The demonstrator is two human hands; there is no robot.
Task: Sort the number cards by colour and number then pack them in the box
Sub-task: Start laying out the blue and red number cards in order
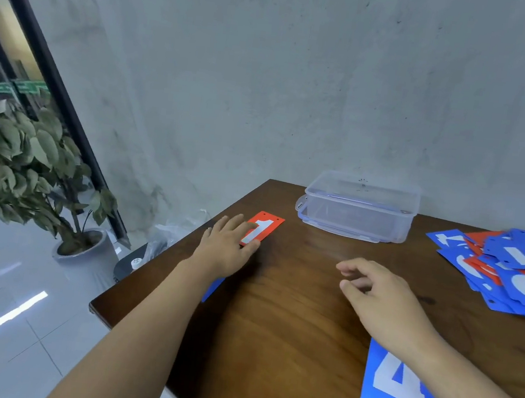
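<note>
Blue card 4: flat on the near right of the table, its near corner at the table edge, its far corner hidden under the right forearm. Right hand: hovers over mid-table, fingers loosely curled, holding nothing. Left hand: laid flat on the near end of red card 1, fingers straight and pressing, not curled round it. Red card 1: far left of the table, just beside the left edge, face up. Second blue card: a sliver showing from under the left forearm; its number is hidden. Unsorted pile: blue and red cards overlapping at the far right. Clear box: far centre, against the wall, no cards in it; whether its lid is on cannot be told. Step in hand, as judged: starting the red row with the 1. Handling note: square the card off with flat fingers and keep it back from the left edge; leave room rightward for the higher reds, keep blues in a nearer row, and send the free right hand to the pile for one card at a time.
</note>
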